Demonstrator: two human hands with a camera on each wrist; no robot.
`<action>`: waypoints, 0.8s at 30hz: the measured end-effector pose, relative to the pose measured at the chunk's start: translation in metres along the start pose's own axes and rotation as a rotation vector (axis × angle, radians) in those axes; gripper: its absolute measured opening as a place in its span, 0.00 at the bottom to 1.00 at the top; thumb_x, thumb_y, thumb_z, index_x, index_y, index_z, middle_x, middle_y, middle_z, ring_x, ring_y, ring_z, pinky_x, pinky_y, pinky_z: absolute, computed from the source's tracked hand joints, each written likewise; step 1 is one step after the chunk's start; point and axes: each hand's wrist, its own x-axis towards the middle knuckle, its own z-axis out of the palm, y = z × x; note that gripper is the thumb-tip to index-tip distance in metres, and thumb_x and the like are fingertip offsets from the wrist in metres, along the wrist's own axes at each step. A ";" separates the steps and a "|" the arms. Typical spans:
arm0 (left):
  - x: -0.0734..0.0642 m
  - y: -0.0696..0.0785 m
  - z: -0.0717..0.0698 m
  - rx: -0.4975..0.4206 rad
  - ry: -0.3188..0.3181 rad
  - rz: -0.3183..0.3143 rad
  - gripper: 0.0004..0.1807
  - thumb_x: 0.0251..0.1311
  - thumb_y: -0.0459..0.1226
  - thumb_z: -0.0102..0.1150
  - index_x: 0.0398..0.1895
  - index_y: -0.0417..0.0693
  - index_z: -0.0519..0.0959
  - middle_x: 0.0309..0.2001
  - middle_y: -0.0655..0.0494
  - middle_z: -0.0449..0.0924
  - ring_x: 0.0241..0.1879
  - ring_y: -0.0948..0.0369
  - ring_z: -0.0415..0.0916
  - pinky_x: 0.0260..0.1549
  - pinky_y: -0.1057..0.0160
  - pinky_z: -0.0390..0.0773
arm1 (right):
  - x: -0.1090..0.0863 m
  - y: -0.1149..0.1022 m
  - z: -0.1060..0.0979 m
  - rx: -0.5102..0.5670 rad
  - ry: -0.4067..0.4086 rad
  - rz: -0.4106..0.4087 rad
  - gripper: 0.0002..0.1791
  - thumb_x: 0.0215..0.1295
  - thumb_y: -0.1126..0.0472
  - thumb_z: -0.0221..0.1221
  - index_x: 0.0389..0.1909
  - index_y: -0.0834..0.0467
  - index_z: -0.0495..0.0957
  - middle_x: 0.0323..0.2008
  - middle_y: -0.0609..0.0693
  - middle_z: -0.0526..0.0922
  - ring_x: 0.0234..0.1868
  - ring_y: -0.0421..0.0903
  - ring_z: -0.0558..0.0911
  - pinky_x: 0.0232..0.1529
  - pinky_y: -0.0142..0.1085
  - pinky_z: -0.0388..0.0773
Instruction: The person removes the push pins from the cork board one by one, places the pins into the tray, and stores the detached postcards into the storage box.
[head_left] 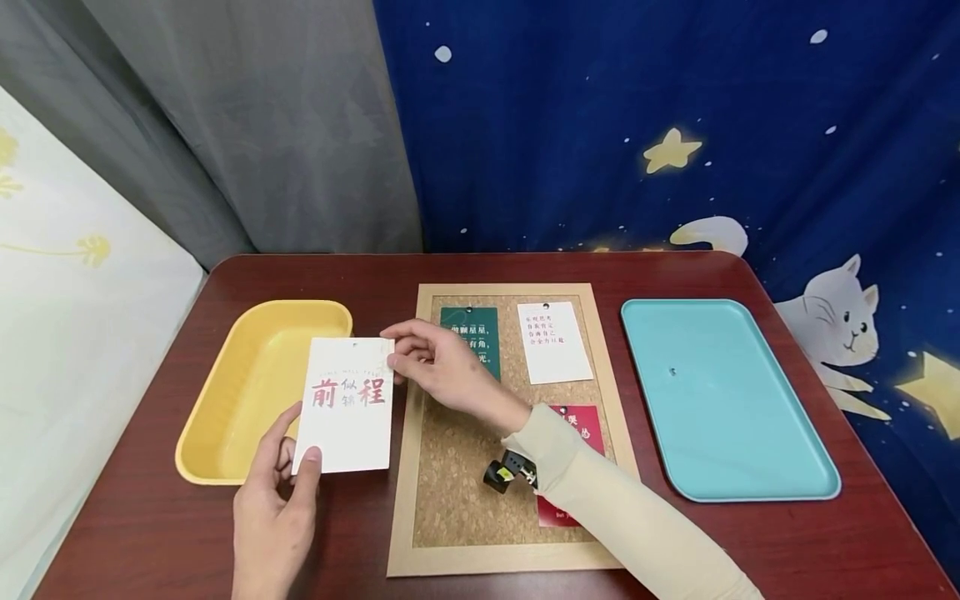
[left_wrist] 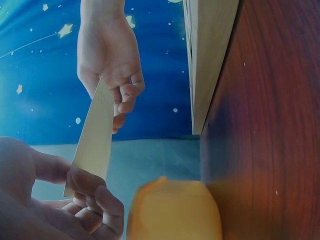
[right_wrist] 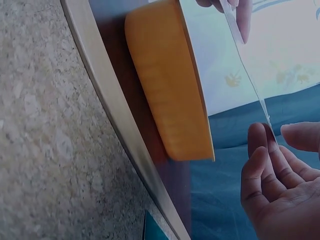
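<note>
A white card [head_left: 345, 442] with red and grey Chinese characters is held up over the right rim of a yellow bin [head_left: 201, 417]. My left hand [head_left: 276, 508] pinches its lower left edge, thumb in front and fingers behind. At the upper right corner is my right hand [head_left: 446, 362], its thumb and fingers around the card's edge; in the right wrist view a slight gap shows beside the thumb [right_wrist: 300, 135]. Seen edge-on in the left wrist view, the card [left_wrist: 95, 140] spans both hands. A small dark hole or mark sits at its top middle.
A wood-framed corkboard [head_left: 457, 467] lies mid-table. It carries a green card [head_left: 480, 320], a white card [head_left: 558, 358] and a red card [head_left: 591, 425] partly under my right sleeve [head_left: 622, 508]. A teal tray [head_left: 742, 417] at the right holds a tiny pin-like item [head_left: 672, 372].
</note>
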 end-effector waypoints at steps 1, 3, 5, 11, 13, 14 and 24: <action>0.000 -0.001 0.000 -0.004 0.006 0.007 0.31 0.67 0.26 0.59 0.72 0.57 0.75 0.27 0.63 0.60 0.26 0.68 0.60 0.31 0.70 0.60 | 0.000 -0.001 0.001 0.001 0.000 0.000 0.19 0.75 0.64 0.60 0.64 0.58 0.77 0.41 0.55 0.88 0.39 0.54 0.87 0.35 0.28 0.76; 0.001 -0.002 -0.001 -0.008 0.016 0.018 0.31 0.67 0.25 0.60 0.72 0.57 0.75 0.27 0.64 0.60 0.25 0.69 0.60 0.31 0.70 0.60 | 0.001 -0.002 0.002 0.007 0.001 -0.001 0.19 0.75 0.64 0.60 0.64 0.58 0.77 0.42 0.56 0.88 0.39 0.52 0.87 0.39 0.31 0.81; 0.002 -0.003 -0.002 -0.009 0.023 0.021 0.31 0.67 0.25 0.59 0.71 0.56 0.75 0.27 0.64 0.60 0.26 0.69 0.60 0.31 0.71 0.60 | 0.002 -0.002 0.004 0.016 0.000 -0.002 0.20 0.74 0.65 0.60 0.65 0.58 0.77 0.43 0.57 0.87 0.39 0.53 0.86 0.39 0.31 0.82; 0.004 -0.007 -0.005 -0.001 0.036 -0.008 0.31 0.68 0.26 0.59 0.72 0.57 0.75 0.26 0.64 0.61 0.24 0.69 0.60 0.28 0.70 0.61 | 0.007 -0.002 0.011 0.019 0.004 -0.010 0.20 0.74 0.67 0.60 0.65 0.59 0.77 0.42 0.58 0.87 0.42 0.65 0.85 0.38 0.37 0.85; 0.005 -0.008 -0.006 0.002 0.040 -0.016 0.31 0.68 0.26 0.59 0.72 0.58 0.75 0.25 0.64 0.62 0.24 0.69 0.60 0.27 0.70 0.61 | 0.009 -0.003 0.013 0.033 0.004 -0.008 0.20 0.74 0.68 0.59 0.65 0.60 0.77 0.42 0.59 0.87 0.42 0.65 0.85 0.41 0.46 0.86; 0.005 -0.008 -0.007 0.000 0.041 -0.020 0.31 0.68 0.26 0.59 0.72 0.58 0.75 0.25 0.63 0.62 0.23 0.69 0.61 0.27 0.71 0.62 | 0.010 -0.003 0.014 0.042 0.004 -0.005 0.19 0.75 0.68 0.59 0.65 0.60 0.77 0.42 0.60 0.87 0.41 0.64 0.86 0.42 0.50 0.86; 0.009 -0.011 -0.011 0.018 0.086 -0.038 0.29 0.70 0.28 0.58 0.71 0.59 0.75 0.27 0.64 0.63 0.23 0.69 0.60 0.25 0.70 0.61 | 0.017 -0.008 0.018 0.058 -0.003 0.010 0.21 0.75 0.68 0.59 0.66 0.62 0.76 0.44 0.60 0.88 0.34 0.40 0.86 0.41 0.53 0.86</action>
